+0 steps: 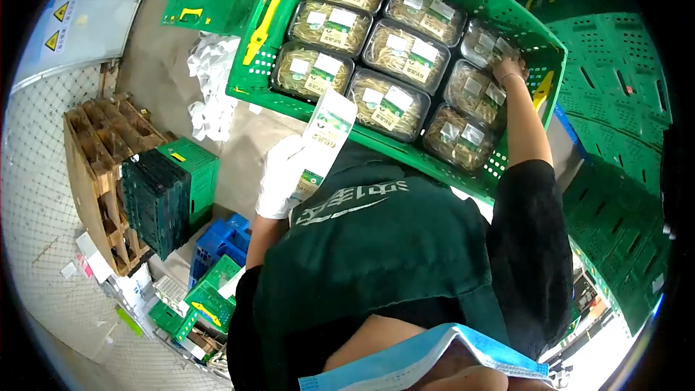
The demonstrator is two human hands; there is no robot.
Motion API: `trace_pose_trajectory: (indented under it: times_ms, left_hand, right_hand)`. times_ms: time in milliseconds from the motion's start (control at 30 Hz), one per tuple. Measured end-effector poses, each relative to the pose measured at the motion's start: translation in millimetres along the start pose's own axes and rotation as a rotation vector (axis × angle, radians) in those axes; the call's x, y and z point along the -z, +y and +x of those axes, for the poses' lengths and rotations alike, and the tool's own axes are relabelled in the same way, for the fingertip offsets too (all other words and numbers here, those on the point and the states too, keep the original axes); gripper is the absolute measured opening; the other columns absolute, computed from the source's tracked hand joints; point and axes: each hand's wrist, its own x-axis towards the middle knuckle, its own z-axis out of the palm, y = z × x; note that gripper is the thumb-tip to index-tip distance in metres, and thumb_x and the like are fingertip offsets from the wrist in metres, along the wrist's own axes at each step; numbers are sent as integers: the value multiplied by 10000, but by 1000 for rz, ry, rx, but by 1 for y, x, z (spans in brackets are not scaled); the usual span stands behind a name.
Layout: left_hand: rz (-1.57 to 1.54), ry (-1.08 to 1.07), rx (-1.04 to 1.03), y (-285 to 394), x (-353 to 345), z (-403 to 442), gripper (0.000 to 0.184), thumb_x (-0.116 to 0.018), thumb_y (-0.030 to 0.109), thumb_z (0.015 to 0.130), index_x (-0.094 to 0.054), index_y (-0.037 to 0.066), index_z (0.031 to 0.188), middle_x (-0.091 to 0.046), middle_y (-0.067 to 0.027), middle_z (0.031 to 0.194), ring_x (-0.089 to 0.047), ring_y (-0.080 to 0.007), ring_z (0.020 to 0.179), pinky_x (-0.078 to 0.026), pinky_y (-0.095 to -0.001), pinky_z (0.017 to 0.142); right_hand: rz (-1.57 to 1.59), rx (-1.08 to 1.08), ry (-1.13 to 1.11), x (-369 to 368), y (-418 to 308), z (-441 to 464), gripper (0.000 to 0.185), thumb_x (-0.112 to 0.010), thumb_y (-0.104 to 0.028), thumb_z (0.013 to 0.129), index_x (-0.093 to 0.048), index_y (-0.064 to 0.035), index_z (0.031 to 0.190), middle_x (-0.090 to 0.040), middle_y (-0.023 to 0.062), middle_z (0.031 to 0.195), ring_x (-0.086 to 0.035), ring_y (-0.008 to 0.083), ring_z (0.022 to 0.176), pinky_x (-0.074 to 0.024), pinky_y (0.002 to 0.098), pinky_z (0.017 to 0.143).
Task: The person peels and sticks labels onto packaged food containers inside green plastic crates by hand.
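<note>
Black trays of packed food under clear film [407, 56] stand in rows inside a green crate [289, 105] with yellow handles. Most carry white and green labels. My left hand [281, 174], in a white glove, is closed on a strip of printed labels [330, 130] in front of the crate's near edge. My bare right hand [510, 69] reaches into the crate's right side and touches the label area of the far right tray [483, 42]; its fingertips are partly hidden.
Stacked green crates [608, 87] rise at the right. Crumpled white paper strips [211, 87] lie on the floor beside another green crate [206, 3]. Wooden pallets [108, 145], a dark folded crate [156, 203] and blue crates [217, 242] stand at the left.
</note>
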Motion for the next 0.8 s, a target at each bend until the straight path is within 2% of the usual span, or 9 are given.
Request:
trace_pose_trajectory:
  times_ms: [67, 167, 267, 367, 433, 533, 667, 733, 800]
  left_hand:
    - [47, -14, -12, -1, 4, 3, 132, -517, 93, 764, -558, -21, 817, -562, -58, 741, -539, -103, 664, -423, -225, 571]
    - [-63, 3, -70, 2, 5, 12, 128, -514, 82, 767, -556, -25, 822, -557, -65, 764, -538, -108, 679, -422, -223, 578]
    - [-179, 53, -94, -5, 13, 17, 165, -510, 72, 770, -551, -35, 889, -561, -75, 820, -545, -114, 722, -433, -223, 611]
    - [-179, 8, -158, -3, 30, 18, 258, -512, 64, 776, -521, -51, 1007, -575, -97, 899, -552, -141, 802, -450, -242, 680]
    - [-138, -9, -260, -1, 48, 16, 247, -530, 66, 766, -533, -51, 984, -579, -113, 882, -554, -151, 793, -449, -255, 678]
    - [-99, -42, -363, -10, 80, 16, 222, -570, 73, 736, -542, -31, 930, -567, -92, 826, -553, -156, 779, -438, -257, 689]
    - [-162, -90, -310, -30, 164, 3, 192, -567, 122, 758, -546, -14, 892, -567, -87, 836, -527, -132, 745, -422, -275, 649]
    - [169, -189, -54, -15, 234, -14, 366, -593, 130, 749, -482, -29, 1059, -547, -119, 1003, -527, -153, 921, -428, -258, 766]
    - [114, -20, -223, -24, 282, -36, 458, -618, 187, 735, -448, -14, 1110, -515, -121, 1060, -489, -149, 971, -407, -259, 794]
  right_hand:
    - [41, -92, -170, 15, 5, -5, 580, -563, -298, 722, -327, -151, 1232, -211, 77, 1333, -197, 260, 1226, -290, 460, 925]
    - [166, -45, -252, 5, 14, -47, 509, -525, -271, 727, -349, -40, 1145, -376, 166, 1209, -433, 340, 1071, -400, 404, 857]
    - [74, 99, -344, 3, 6, -86, 585, -575, -252, 682, -332, -55, 1176, -292, 184, 1270, -414, 356, 1083, -385, 418, 866]
    - [63, 275, -216, 14, -17, -75, 545, -639, -355, 661, -484, -33, 1073, -527, 159, 1042, -490, 314, 990, -394, 378, 839]
    - [591, 602, -164, 84, -73, -119, 501, -588, -325, 737, -451, 13, 1080, -538, 153, 1025, -534, 229, 909, -411, 325, 784]
    - [1338, 1117, -657, 146, -172, -207, 688, -626, -381, 715, -336, 7, 1205, -490, 120, 1087, -473, 191, 975, -374, 304, 822]
    - [1241, 1042, -730, 168, -290, -296, 358, -649, -157, 727, -514, 13, 1012, -545, 10, 800, -481, 73, 738, -400, 222, 628]
    - [1173, 1105, -635, 189, -340, -335, 186, -624, -133, 746, -571, 7, 856, -528, -9, 639, -463, 59, 617, -389, 218, 551]
    - [889, 1267, -624, 206, -387, -369, 166, -619, -153, 745, -583, -9, 818, -545, 81, 617, -487, 101, 545, -406, 252, 521]
